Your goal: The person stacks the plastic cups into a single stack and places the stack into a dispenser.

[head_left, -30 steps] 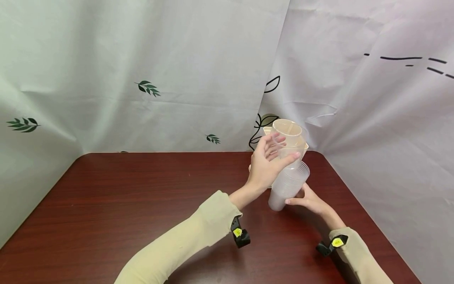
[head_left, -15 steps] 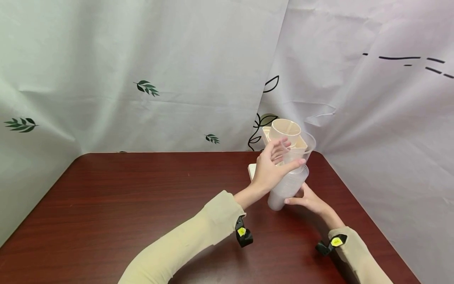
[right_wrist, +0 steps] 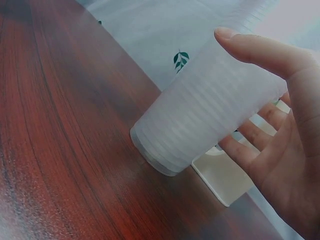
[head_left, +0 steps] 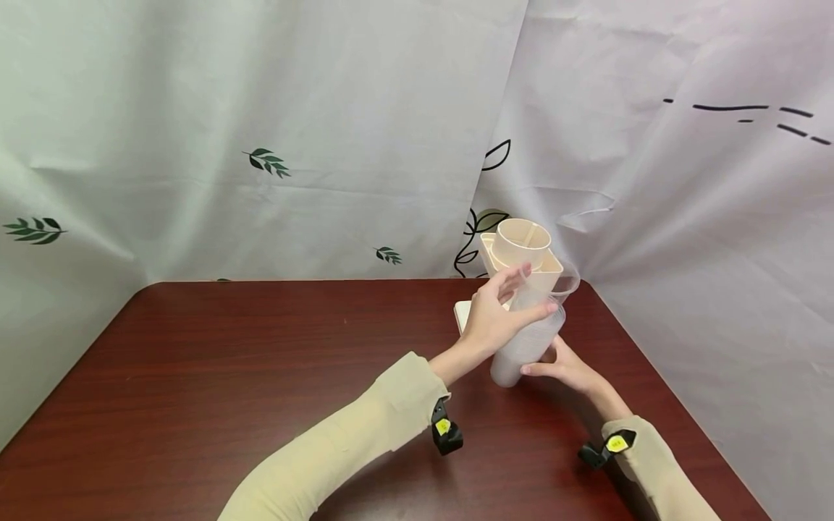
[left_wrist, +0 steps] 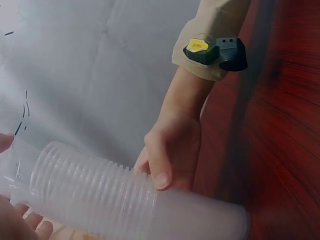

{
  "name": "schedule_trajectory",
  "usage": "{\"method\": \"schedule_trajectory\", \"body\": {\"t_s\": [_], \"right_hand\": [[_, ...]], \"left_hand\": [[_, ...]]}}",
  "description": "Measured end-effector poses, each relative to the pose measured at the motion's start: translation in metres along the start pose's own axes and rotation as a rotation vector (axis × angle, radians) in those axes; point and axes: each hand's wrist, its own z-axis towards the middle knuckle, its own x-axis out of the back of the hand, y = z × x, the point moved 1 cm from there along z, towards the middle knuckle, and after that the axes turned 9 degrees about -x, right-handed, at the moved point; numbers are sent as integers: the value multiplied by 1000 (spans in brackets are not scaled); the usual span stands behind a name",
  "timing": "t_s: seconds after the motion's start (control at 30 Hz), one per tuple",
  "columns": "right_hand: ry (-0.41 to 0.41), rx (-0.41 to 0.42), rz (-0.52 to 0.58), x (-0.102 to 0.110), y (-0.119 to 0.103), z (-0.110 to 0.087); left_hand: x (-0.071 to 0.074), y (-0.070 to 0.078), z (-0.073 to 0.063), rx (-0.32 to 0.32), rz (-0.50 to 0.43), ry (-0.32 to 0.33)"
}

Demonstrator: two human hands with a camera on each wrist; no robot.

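Observation:
A stack of clear plastic cups (head_left: 524, 346) leans on the table, tilted, its mouth end up and away from me. My right hand (head_left: 568, 370) grips the stack low on its side; in the right wrist view the thumb and fingers go around the cups (right_wrist: 195, 112). At the top end my left hand (head_left: 491, 318) holds one clear cup (head_left: 570, 284) between thumb and fingers. In the left wrist view that single cup (left_wrist: 17, 162) sits at the mouth of the ribbed stack (left_wrist: 95, 192), its base apparently inside it.
Behind the cups stands a cream plastic holder (head_left: 491, 253) with a round open tube (head_left: 521, 242) on top and a flat foot (head_left: 462, 315). The dark red table (head_left: 260, 376) ends at a pale cloth backdrop (head_left: 326, 145) behind and to the right.
The single cup in my left hand has gone right from in front of the tube, then down into the stack's mouth. My right hand and the stack have stayed nearly still.

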Motion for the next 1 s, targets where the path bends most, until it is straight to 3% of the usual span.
{"method": "schedule_trajectory", "body": {"t_s": [0.27, 0.57, 0.8, 1.0], "right_hand": [[6, -10, -8, -1, 0, 1], [9, 0, -21, 0, 0, 0], [8, 10, -28, 0, 0, 0], [34, -27, -41, -1, -1, -1]], "left_hand": [[0, -8, -3, 17, 85, -52], [0, -13, -4, 50, 76, -73], [4, -16, -4, -6, 45, -83], [6, -16, -7, 4, 116, -109]]}}
